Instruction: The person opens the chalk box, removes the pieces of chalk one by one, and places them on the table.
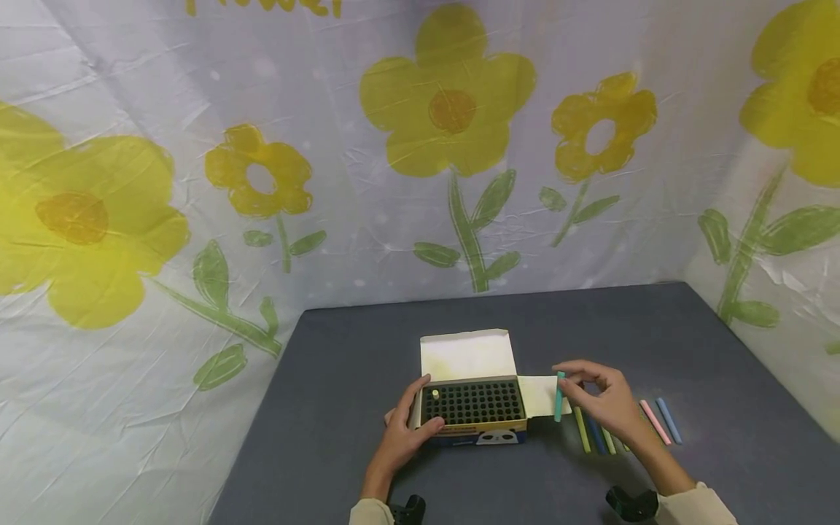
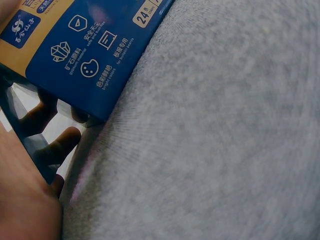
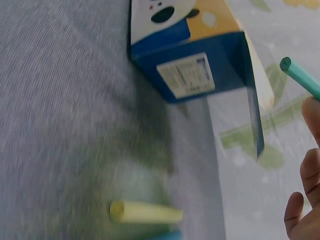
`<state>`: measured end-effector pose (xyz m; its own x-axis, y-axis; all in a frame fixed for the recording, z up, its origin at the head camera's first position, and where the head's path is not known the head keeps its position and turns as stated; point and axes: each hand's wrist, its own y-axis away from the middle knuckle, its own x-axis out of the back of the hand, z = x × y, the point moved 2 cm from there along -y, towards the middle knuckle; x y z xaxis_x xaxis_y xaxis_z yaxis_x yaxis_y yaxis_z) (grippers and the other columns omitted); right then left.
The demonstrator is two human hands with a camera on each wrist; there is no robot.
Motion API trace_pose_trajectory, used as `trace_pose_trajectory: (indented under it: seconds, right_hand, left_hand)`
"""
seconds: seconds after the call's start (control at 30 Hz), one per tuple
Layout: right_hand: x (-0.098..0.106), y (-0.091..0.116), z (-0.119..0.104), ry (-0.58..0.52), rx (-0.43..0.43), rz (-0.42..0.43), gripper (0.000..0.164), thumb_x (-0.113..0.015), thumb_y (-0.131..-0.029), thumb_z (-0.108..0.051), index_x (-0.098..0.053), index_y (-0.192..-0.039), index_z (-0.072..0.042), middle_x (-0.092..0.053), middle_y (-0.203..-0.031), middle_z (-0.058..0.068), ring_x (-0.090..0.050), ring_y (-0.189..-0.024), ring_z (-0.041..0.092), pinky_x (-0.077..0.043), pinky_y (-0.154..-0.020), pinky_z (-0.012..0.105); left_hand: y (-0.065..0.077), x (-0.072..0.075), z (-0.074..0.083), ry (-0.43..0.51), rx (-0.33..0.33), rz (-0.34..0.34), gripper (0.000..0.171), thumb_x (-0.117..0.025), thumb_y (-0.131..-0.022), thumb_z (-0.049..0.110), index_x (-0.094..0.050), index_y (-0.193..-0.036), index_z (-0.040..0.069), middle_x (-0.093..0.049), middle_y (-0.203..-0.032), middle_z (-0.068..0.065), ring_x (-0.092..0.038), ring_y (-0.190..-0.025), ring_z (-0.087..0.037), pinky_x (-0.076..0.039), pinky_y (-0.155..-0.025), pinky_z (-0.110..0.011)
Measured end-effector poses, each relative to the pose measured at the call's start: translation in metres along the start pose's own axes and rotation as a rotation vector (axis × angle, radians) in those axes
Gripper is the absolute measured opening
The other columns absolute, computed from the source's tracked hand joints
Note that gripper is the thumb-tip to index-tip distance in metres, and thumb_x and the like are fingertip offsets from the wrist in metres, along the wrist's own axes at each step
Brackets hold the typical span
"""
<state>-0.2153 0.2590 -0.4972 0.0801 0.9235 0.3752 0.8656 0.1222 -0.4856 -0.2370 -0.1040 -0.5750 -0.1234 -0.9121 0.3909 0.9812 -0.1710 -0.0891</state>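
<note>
My left hand (image 1: 405,430) grips the left end of a chalk box (image 1: 502,437), thumb at the front edge and fingers round the side. The box's white lid (image 1: 467,355) stands open at the back, and a side flap (image 1: 539,394) sticks out to the right. Inside is a dark holder (image 1: 475,403) full of round holes, with one pale yellow chalk (image 1: 435,394) upright near its back left corner. Over the flap, a teal chalk stick (image 1: 559,399) hangs upright, pinched between the thumb and fingers of my right hand (image 1: 604,397).
Right of the box, several loose chalks lie on the dark table (image 1: 354,379), among them a yellow-green one (image 1: 582,430), a pink one (image 1: 655,423) and a light blue one (image 1: 669,421). My right forearm passes over part of the row. A flowered curtain (image 1: 341,240) surrounds the table.
</note>
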Motion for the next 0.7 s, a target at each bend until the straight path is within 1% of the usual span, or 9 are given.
trace_pose_trajectory:
  seconds: [0.07, 0.27, 0.37, 0.47, 0.53, 0.57, 0.63, 0.67, 0.7]
  right_hand:
    - [0.007, 0.003, 0.002, 0.023, -0.024, -0.001, 0.021, -0.067, -0.095, 0.002, -0.072, -0.116, 0.001, -0.074, -0.080, 0.000, -0.060, -0.074, 0.011, -0.046, -0.076, 0.030]
    - [0.024, 0.013, 0.010, 0.114, -0.099, -0.019, 0.022, -0.068, -0.097, -0.004, -0.073, -0.117, -0.009, -0.073, -0.081, -0.005, -0.064, -0.083, 0.007, -0.047, -0.084, 0.028]
    - [0.033, 0.018, 0.013, 0.144, -0.121, -0.030, 0.022, -0.068, -0.097, -0.006, -0.074, -0.117, -0.011, -0.073, -0.081, -0.006, -0.065, -0.085, 0.005, -0.048, -0.085, 0.029]
    - [0.042, 0.023, 0.017, 0.173, -0.141, -0.044, 0.020, -0.068, -0.097, -0.008, -0.074, -0.116, -0.011, -0.073, -0.082, -0.006, -0.065, -0.088, 0.002, -0.049, -0.084, 0.029]
    - [0.048, 0.026, 0.020, 0.171, -0.164, -0.055, 0.020, -0.067, -0.098, -0.009, -0.074, -0.117, -0.009, -0.073, -0.083, -0.004, -0.064, -0.088, 0.003, -0.050, -0.080, 0.029]
    - [0.051, 0.027, 0.021, 0.172, -0.181, -0.061, 0.020, -0.067, -0.098, -0.010, -0.073, -0.118, -0.008, -0.073, -0.084, -0.003, -0.064, -0.089, 0.002, -0.051, -0.080, 0.033]
    - [0.058, 0.030, 0.021, 0.176, -0.210, -0.074, 0.022, -0.066, -0.099, -0.012, -0.072, -0.119, -0.006, -0.074, -0.090, -0.003, -0.063, -0.089, 0.002, -0.050, -0.076, 0.033]
    - [0.062, 0.031, 0.022, 0.168, -0.225, -0.080, 0.023, -0.066, -0.100, -0.013, -0.072, -0.120, -0.005, -0.074, -0.093, -0.006, -0.062, -0.084, 0.004, -0.050, -0.074, 0.033]
    - [0.066, 0.032, 0.023, 0.147, -0.243, -0.087, 0.024, -0.065, -0.100, -0.013, -0.071, -0.121, -0.004, -0.074, -0.095, -0.008, -0.062, -0.076, 0.005, -0.051, -0.067, 0.033]
  left_hand:
    - [0.000, 0.000, 0.000, 0.002, 0.000, 0.000, 0.074, -0.079, -0.087, 0.037, -0.042, -0.150, 0.051, -0.042, -0.160, -0.005, -0.025, -0.135, -0.041, -0.035, -0.094, -0.065]
    - [0.000, -0.001, -0.002, -0.002, 0.016, 0.009, 0.074, -0.079, -0.087, 0.039, -0.042, -0.149, 0.052, -0.043, -0.159, -0.005, -0.023, -0.137, -0.043, -0.034, -0.095, -0.069]
    - [0.001, -0.001, -0.001, -0.007, 0.016, 0.010, 0.074, -0.079, -0.087, 0.039, -0.042, -0.149, 0.052, -0.044, -0.159, -0.005, -0.023, -0.137, -0.043, -0.034, -0.096, -0.068]
    - [0.001, -0.001, 0.000, -0.005, 0.013, 0.008, 0.074, -0.079, -0.087, 0.039, -0.042, -0.150, 0.050, -0.043, -0.159, -0.006, -0.024, -0.136, -0.043, -0.035, -0.094, -0.067]
    - [0.001, -0.001, 0.000, -0.001, 0.012, 0.006, 0.074, -0.079, -0.087, 0.038, -0.042, -0.150, 0.050, -0.043, -0.159, -0.006, -0.024, -0.135, -0.042, -0.035, -0.094, -0.066]
    - [0.001, -0.001, 0.000, 0.002, 0.012, 0.005, 0.074, -0.080, -0.087, 0.038, -0.042, -0.150, 0.050, -0.043, -0.159, -0.005, -0.024, -0.135, -0.042, -0.035, -0.094, -0.066]
    - [0.000, -0.001, 0.000, 0.003, 0.014, 0.004, 0.075, -0.080, -0.087, 0.038, -0.042, -0.150, 0.051, -0.043, -0.159, -0.005, -0.024, -0.134, -0.041, -0.036, -0.093, -0.065]
    - [0.000, 0.000, 0.000, 0.001, 0.017, 0.005, 0.075, -0.080, -0.087, 0.038, -0.042, -0.149, 0.051, -0.043, -0.159, -0.005, -0.024, -0.133, -0.041, -0.036, -0.093, -0.065]
    - [0.000, 0.000, 0.000, 0.000, 0.017, 0.005, 0.074, -0.080, -0.087, 0.038, -0.042, -0.149, 0.052, -0.042, -0.159, -0.005, -0.024, -0.133, -0.041, -0.036, -0.093, -0.065]
